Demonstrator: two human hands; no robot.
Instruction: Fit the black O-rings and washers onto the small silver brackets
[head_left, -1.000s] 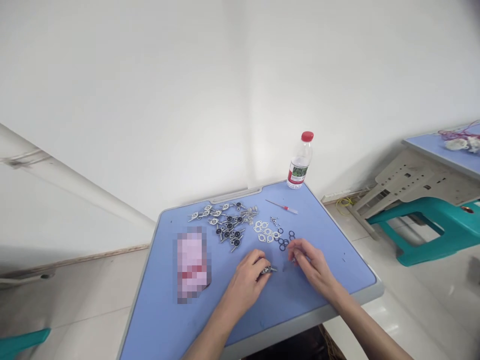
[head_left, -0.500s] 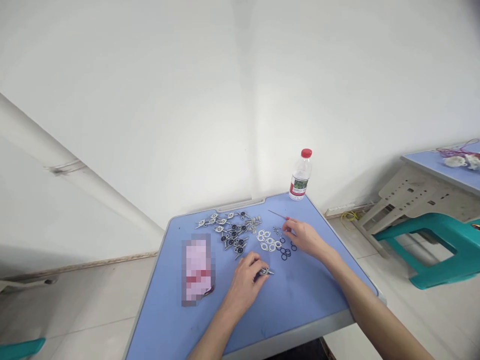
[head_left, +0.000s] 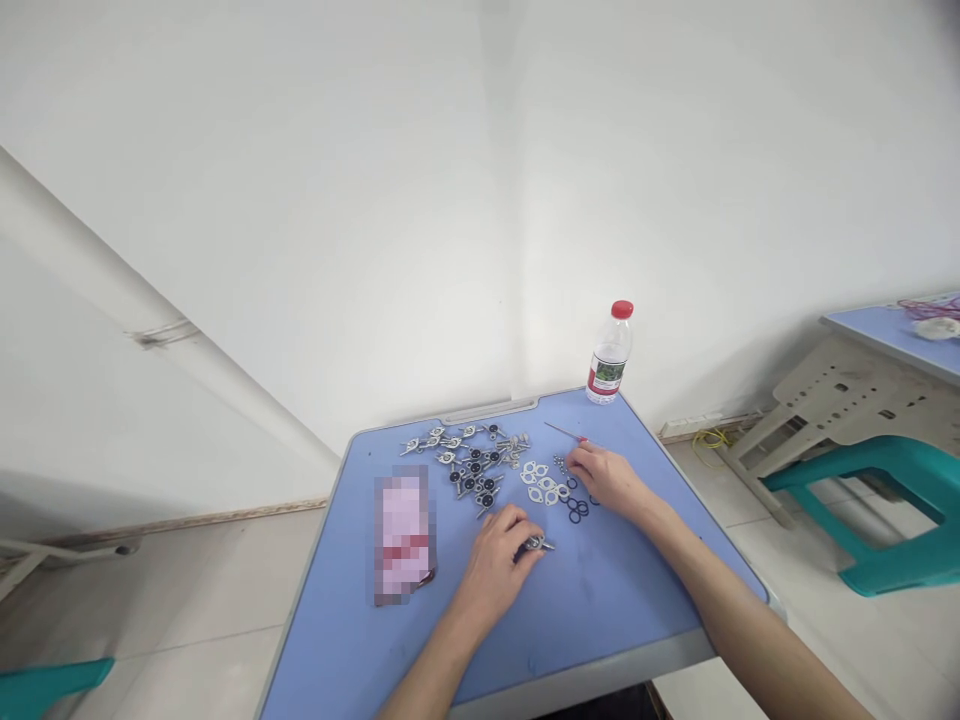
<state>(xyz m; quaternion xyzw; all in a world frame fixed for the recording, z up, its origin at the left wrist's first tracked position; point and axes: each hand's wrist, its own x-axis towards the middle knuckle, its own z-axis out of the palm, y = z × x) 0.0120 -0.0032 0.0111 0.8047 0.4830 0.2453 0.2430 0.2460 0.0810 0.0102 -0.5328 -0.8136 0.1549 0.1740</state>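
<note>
My left hand (head_left: 495,568) rests on the blue desktop (head_left: 600,610), its fingers shut on a small metal flanged part with a bolt (head_left: 535,543). My right hand (head_left: 609,480) lies farther forward, its fingertips beside a little group of tiny screws (head_left: 559,464). Its fingers partly hide black rubber O-rings (head_left: 576,510) and sit just below a thin red-handled tool (head_left: 564,431). White flat gaskets (head_left: 542,485) lie between both hands and a heap of metal flanged parts with black rings (head_left: 471,468).
A pixelated pink packet (head_left: 403,535) lies at the desk's left. A water bottle with a red cap (head_left: 610,354) stands at the far corner. To the right are a second blue desk (head_left: 892,340) and a teal stool (head_left: 885,510). Yellow wire (head_left: 709,445) lies on the floor by the wall.
My right hand has moved forward from beside the O-rings to the tiny screws near the red-handled tool. My left hand keeps the metal part, and the view has tilted slightly.
</note>
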